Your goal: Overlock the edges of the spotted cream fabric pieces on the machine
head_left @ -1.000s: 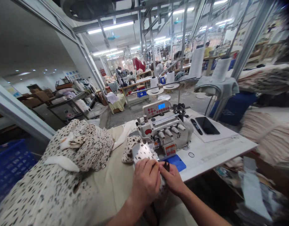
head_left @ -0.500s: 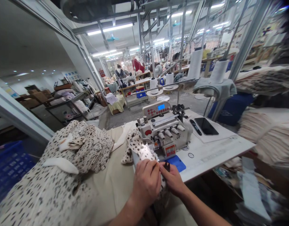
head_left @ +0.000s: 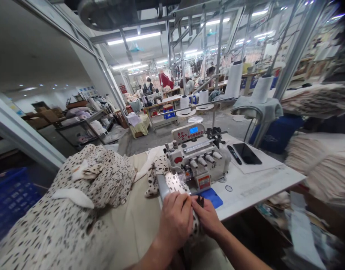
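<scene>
One blue plastic crate (head_left: 9, 202) is seen at far left, beside a heap of cream fabric with black spots (head_left: 113, 176), which runs rightward onto the white tabletop (head_left: 259, 191). The fabric is gripped by the closed left hand (head_left: 176, 221) near the tabletop's front edge. A small black item (head_left: 200, 201) is pinched by the right hand (head_left: 207, 216) (what it is cannot be told). A grey-white overlock sewing machine (head_left: 197, 159) stands just beyond. The heap's weight could drag the fabric askew, and any loosened pinch could let the small black item drop.
</scene>
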`<state>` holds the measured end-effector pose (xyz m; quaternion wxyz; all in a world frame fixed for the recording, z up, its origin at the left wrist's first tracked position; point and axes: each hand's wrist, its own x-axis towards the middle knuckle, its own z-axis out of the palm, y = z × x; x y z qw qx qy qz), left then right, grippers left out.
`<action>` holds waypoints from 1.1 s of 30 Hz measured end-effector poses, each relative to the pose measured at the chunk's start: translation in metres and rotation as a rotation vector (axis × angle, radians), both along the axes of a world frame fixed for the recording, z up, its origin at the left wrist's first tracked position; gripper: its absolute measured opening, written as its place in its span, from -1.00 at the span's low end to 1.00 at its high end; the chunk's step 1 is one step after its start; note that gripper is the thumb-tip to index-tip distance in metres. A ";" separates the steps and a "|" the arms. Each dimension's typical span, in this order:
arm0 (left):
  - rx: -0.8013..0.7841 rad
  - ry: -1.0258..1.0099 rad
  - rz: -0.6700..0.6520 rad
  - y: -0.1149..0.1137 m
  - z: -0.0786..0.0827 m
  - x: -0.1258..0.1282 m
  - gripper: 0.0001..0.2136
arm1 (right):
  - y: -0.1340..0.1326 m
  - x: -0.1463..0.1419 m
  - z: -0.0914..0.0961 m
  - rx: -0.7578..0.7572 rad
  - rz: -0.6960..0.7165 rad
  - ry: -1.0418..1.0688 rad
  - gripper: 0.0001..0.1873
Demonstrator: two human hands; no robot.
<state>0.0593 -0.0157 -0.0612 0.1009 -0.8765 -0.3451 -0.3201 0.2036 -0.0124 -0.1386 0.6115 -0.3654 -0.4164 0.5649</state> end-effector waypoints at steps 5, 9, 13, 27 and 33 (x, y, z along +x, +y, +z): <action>-0.010 0.024 0.023 -0.001 -0.004 -0.001 -0.72 | 0.001 -0.001 -0.002 0.016 0.006 0.023 -0.62; -0.024 0.023 0.025 0.000 -0.007 -0.001 -0.73 | 0.002 -0.001 -0.002 0.007 -0.004 0.015 -0.62; -0.029 0.004 0.006 -0.001 -0.008 -0.001 -0.72 | 0.002 0.000 -0.002 0.013 -0.003 0.006 -0.62; 0.028 -0.034 -0.008 0.003 -0.009 -0.002 -0.72 | 0.002 -0.004 -0.003 -0.023 0.002 0.023 -0.56; 0.063 -0.055 0.000 0.005 -0.007 -0.004 -0.73 | 0.004 -0.009 -0.006 -0.035 0.060 0.106 -0.53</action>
